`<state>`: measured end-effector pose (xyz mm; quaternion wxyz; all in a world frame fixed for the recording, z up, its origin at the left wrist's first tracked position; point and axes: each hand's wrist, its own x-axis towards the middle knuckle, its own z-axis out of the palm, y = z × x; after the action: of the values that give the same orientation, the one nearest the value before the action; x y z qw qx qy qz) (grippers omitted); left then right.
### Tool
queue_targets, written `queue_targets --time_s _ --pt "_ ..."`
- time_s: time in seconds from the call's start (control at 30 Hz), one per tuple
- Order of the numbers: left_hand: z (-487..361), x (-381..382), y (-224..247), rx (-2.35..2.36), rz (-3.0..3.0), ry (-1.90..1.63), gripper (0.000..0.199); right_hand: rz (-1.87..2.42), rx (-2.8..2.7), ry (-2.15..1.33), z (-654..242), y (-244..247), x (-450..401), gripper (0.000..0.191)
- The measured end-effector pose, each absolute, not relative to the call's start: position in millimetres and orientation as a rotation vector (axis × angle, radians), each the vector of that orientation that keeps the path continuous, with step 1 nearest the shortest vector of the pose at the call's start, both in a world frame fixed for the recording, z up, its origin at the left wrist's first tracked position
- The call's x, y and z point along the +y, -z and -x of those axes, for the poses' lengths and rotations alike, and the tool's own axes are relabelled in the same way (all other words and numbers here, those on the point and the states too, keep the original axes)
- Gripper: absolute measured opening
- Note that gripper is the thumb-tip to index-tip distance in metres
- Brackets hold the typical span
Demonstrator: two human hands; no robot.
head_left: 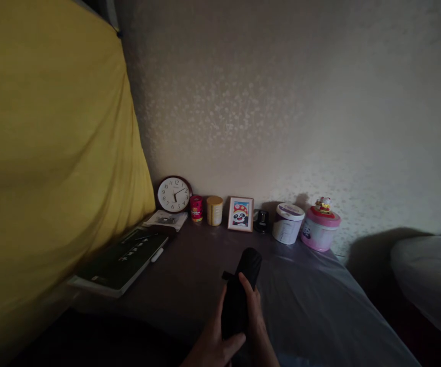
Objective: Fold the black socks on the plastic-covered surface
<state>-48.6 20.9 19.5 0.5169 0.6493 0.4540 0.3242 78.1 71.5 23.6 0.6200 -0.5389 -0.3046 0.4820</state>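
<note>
A black folded umbrella [235,303] with a small dark strap sticking out on its left side is held above the table's front part. My left hand [216,339] wraps its lower left side, the thumb lying across the near end. Around the right side closes my right hand [254,308], its thumb pointing up along the umbrella's body. The umbrella tilts away from me, its far end up and to the right. Dim light and the hands hide some of its surface.
Along the wall stand a clock [174,194], red can [196,209], yellow can [214,211], framed panda picture [240,214], small black object [261,221], white tub [288,224] and pink tub [320,229]. A dark green book [123,260] and white marker [157,255] lie left, beside a yellow curtain [52,142].
</note>
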Motion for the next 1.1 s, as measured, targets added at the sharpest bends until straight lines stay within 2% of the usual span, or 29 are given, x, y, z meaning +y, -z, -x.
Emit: queue_targets --time_s 0.13,0.3,0.37,0.5,0.73,0.9,1.1 --pt "45.1 32.9 -2.8 1.249 -1.901 -0.779 0.087 1.316 -0.858 -0.959 -87.1 -14.4 81.2 0.061" --pt "45.3 38.1 6.5 1.504 -2.062 -0.617 0.089 1.39 -1.048 -0.649 -97.3 2.0 94.0 0.066" --pt "46.1 37.4 6.9 1.544 -2.085 -0.545 0.09 1.403 -1.137 -0.574 -97.6 7.0 96.2 0.06" --pt "46.0 37.2 9.6 1.601 -2.074 -0.45 0.09 1.346 -1.415 -0.555 -97.5 11.6 97.9 0.035" --pt "48.3 38.7 6.1 1.615 -2.065 -0.432 0.083 1.178 -1.536 -0.642 -106.9 14.3 100.5 0.02" --pt "51.5 42.2 1.9 1.541 -2.059 -0.537 0.068 1.128 -1.352 -0.87 -111.3 6.6 93.6 0.023" --pt "48.2 46.2 3.0 1.592 -2.042 -0.484 0.078 1.072 -1.315 -1.109 -120.7 -4.5 83.2 0.026"
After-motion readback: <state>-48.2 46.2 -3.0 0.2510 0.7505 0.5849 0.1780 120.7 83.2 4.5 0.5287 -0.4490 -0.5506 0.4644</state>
